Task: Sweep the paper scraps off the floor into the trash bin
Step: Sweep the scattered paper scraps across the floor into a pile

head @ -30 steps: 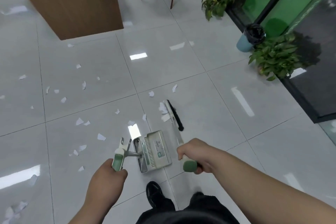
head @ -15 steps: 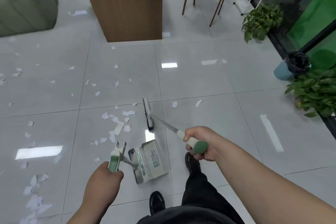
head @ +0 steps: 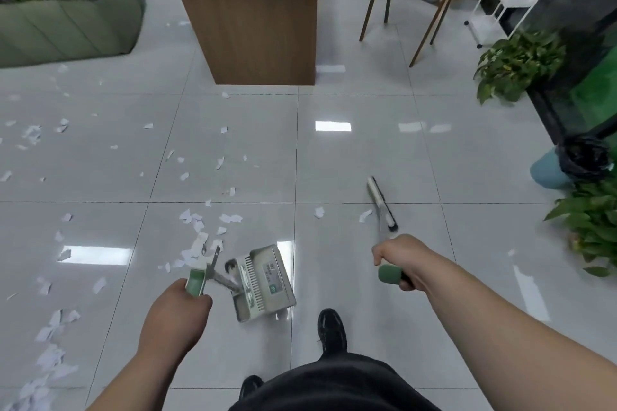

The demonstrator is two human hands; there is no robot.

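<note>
Grey glossy tiles (head: 350, 160) lie bare between the wooden counter (head: 260, 27) and the person's feet. The left hand (head: 173, 314) grips the green handle of the dustpan (head: 263, 280), which sits just ahead of the black shoe (head: 331, 327). The right hand (head: 399, 259) is curled round the green grip of the broom (head: 380, 203), whose head is down at the floor. Two paper scraps (head: 319, 212) lie just left of it; many more spread leftward toward the sofa (head: 66, 27). The trash bin (head: 564, 167), lined in black, stands at the right edge between potted plants (head: 521, 63).
</note>
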